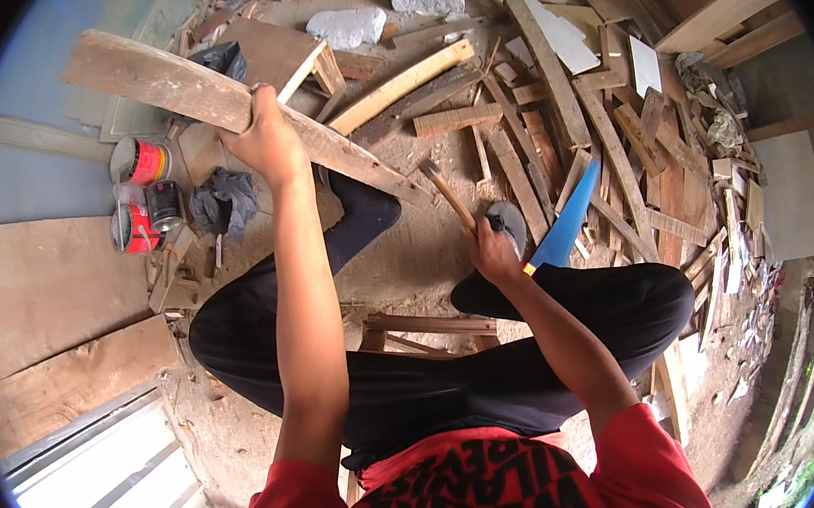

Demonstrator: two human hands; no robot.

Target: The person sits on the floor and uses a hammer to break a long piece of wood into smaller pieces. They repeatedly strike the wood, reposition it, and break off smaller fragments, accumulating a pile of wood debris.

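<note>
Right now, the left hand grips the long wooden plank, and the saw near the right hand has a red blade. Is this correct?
Not quite: the blade of the saw near the right hand is blue, as the head view shows. The left hand does grip the long wooden plank.

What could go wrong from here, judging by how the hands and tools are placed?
1. The bare left hand alone grips the long, rough brown wooden plank, so the plank could twist or tip, or splinters might enter the skin.
2. The saw with a blue blade is close beside the bare right wrist, while the right hand holds a slim brown wooden-shafted tool; a careless shift might scrape the wrist.
</note>
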